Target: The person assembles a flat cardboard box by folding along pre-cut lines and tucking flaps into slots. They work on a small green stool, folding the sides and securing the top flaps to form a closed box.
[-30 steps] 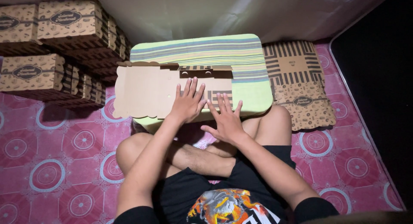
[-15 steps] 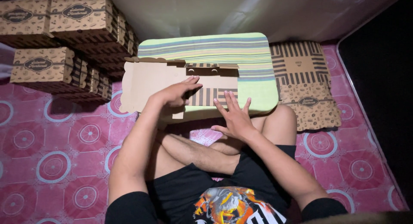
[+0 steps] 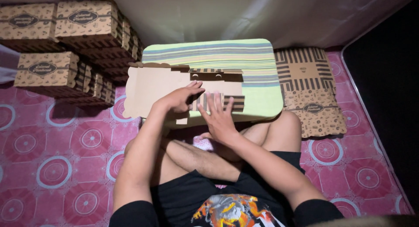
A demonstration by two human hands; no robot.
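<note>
Flat cardboard box blank (image 3: pixel 152 85) is lying across the near left part of the striped lap table (image 3: pixel 244 57). Left hand (image 3: pixel 181 98) is resting on the blank's near edge, grip curled on a flap. Right hand (image 3: pixel 218 118) is pressing flat, fingers spread, grip released. Folded boxes (image 3: pixel 65 44) are sitting stacked left of the table.
</note>
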